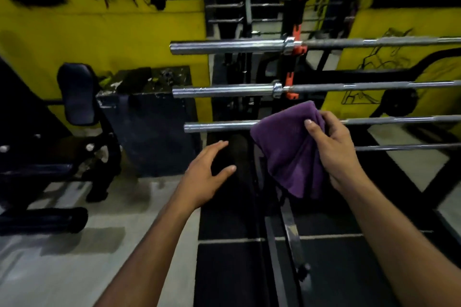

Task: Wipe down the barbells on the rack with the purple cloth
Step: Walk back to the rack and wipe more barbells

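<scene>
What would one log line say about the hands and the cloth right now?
right hand: grips purple cloth | cloth: over fourth barbell | left hand: open, holding nothing

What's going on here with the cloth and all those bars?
A person stands at a rack of horizontal steel barbells. Their right hand grips a bunched purple cloth, held in front of the fourth steel barbell from the top, near its sleeve end. Whether the cloth touches the bar is hard to tell. The left hand is open and empty, hovering lower left of the cloth. The three steel barbells above sit untouched.
</scene>
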